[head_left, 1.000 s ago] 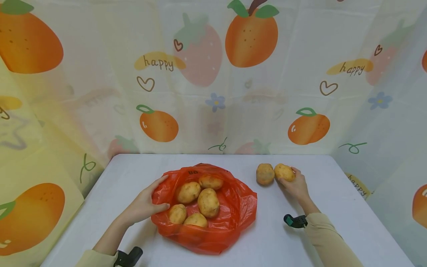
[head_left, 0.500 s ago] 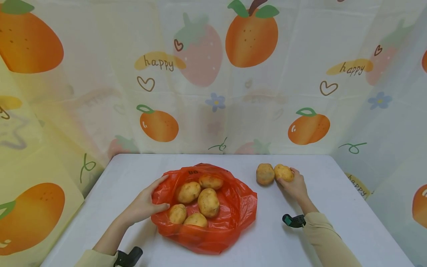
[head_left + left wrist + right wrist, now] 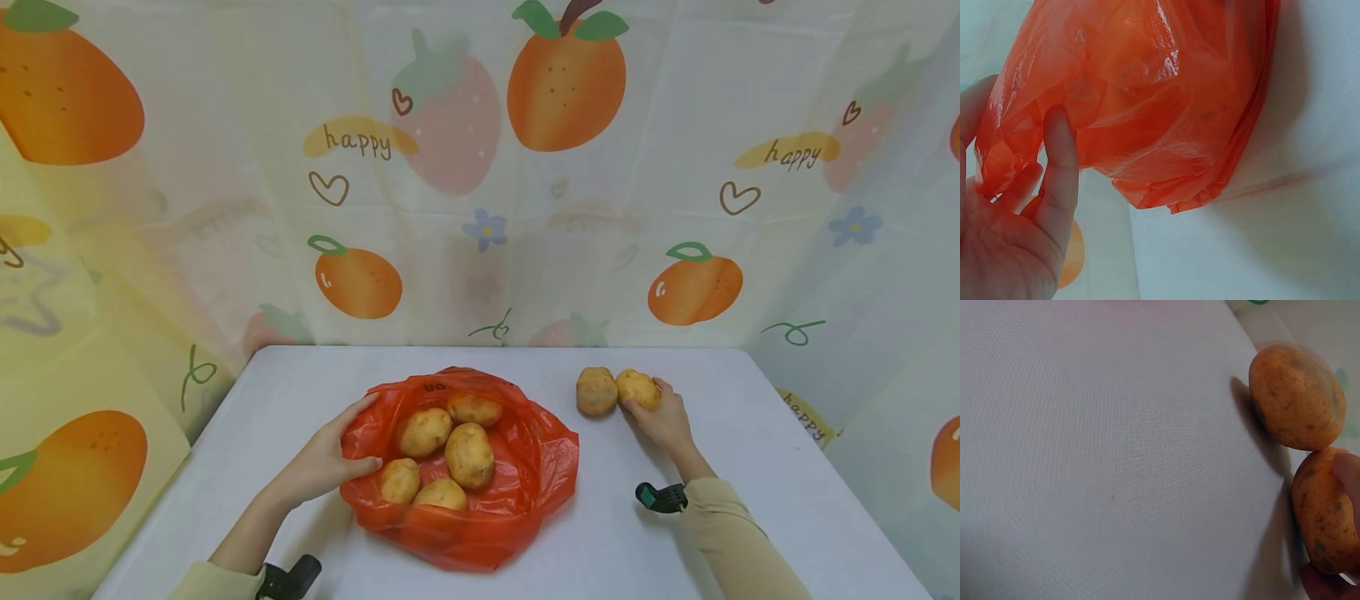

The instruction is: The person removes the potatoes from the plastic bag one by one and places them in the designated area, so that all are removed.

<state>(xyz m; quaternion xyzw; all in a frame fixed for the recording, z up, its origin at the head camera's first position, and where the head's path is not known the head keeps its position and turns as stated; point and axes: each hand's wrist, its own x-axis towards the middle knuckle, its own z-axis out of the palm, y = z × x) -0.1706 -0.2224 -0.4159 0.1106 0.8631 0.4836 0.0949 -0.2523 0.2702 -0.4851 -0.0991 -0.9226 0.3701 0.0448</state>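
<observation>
A red plastic bag (image 3: pixel 525 492) stands on the table with its mouth spread, and several potatoes (image 3: pixel 468 456) lie inside. My left hand (image 3: pixel 326 458) grips the bag's left rim, the thumb over the edge. In the left wrist view, the fingers (image 3: pixel 1060 169) lie against the bag's thin film (image 3: pixel 1141 119). At the back right my right hand (image 3: pixel 667 421) holds a potato (image 3: pixel 637 389) between thumb and fingers. This potato touches a second one (image 3: pixel 596 392) on its left. Both potatoes (image 3: pixel 1297 397) show in the right wrist view, where only fingertips of the hand appear.
The white table (image 3: pixel 615 550) ends in a straight back edge. Behind it hangs a fruit-printed curtain (image 3: pixel 562 250), with more printed cloth on both sides. A dark wrist device (image 3: pixel 662 497) sits at the right wrist and another (image 3: pixel 291 577) at the left.
Over the last second my right hand and its potato shifted very slightly left, against the other potato. The left hand and the bag have stayed in place.
</observation>
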